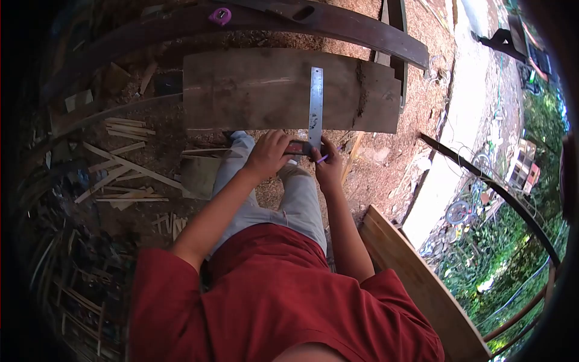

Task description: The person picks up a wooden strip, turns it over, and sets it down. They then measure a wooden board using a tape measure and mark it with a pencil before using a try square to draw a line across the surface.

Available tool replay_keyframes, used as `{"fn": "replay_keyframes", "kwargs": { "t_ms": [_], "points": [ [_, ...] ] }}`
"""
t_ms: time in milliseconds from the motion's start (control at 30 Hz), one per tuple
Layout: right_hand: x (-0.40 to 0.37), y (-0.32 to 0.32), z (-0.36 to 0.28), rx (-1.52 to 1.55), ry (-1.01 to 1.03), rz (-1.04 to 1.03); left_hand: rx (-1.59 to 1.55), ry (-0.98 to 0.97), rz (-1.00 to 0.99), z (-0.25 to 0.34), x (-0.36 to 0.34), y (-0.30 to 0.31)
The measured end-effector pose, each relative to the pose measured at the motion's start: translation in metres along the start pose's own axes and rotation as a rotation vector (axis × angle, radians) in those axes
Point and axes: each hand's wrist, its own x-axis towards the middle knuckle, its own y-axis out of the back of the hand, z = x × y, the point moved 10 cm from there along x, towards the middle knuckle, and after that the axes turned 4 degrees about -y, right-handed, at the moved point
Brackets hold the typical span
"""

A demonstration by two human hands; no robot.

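Note:
A wide dark wooden plank (253, 90) lies across in front of me. A metal try square (315, 105) rests on it, its steel blade pointing away from me. My left hand (269, 155) grips the square's reddish handle at the plank's near edge. My right hand (327, 166) sits just right of the handle and holds a purple pencil (324, 158) close to the blade's base.
A purple tape measure (220, 15) sits on a curved dark beam (338, 24) beyond the plank. Offcuts and slats (123, 175) litter the sawdust ground at left. A light plank (416, 283) leans at lower right beside a railing (512, 205); bicycles (461, 208) stand below.

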Motion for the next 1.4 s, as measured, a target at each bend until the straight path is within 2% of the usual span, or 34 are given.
{"fn": "replay_keyframes", "kwargs": {
  "t_ms": [33,100,167,233,267,333,467,633,700,833,900,967,1400],
  "points": [
    [0.008,-0.001,0.005,-0.005,0.004,-0.013,0.036,0.011,0.005,-0.006,0.003,-0.007],
    [0.020,0.004,-0.004,-0.106,0.209,0.049,0.083,0.033,0.026,-0.013,0.004,-0.024],
    [0.031,0.003,0.007,-0.175,0.237,-0.024,0.151,0.024,0.085,-0.017,0.001,-0.039],
    [0.031,0.003,0.003,-0.235,0.484,-0.038,0.180,0.025,0.128,-0.025,-0.002,-0.054],
    [0.035,0.005,0.014,-0.226,0.479,-0.046,0.193,0.027,0.168,-0.028,-0.007,-0.059],
    [0.040,0.003,0.026,-0.353,0.618,-0.038,0.200,0.026,0.143,-0.037,-0.009,-0.073],
    [0.046,-0.006,0.052,-0.316,0.774,-0.027,0.279,-0.026,0.102,-0.054,-0.008,-0.081],
    [0.055,-0.009,0.059,-0.376,0.895,-0.031,0.290,-0.128,0.024,-0.077,-0.005,-0.085],
    [0.046,-0.014,0.046,-0.623,1.120,0.038,0.308,-0.149,0.020,-0.087,-0.006,-0.089],
    [0.061,-0.019,0.065,-0.652,1.227,0.078,0.460,-0.206,0.043,-0.093,-0.003,-0.100],
    [0.064,-0.020,0.072,-0.568,1.336,0.065,0.505,-0.220,0.050,-0.089,-0.003,-0.106],
    [0.066,-0.019,0.079,-0.576,1.350,0.045,0.557,-0.209,0.086,-0.088,-0.002,-0.111],
    [0.067,-0.018,0.092,-0.515,1.608,0.068,0.602,-0.360,0.062,-0.086,0.002,-0.120]
  ]
}}
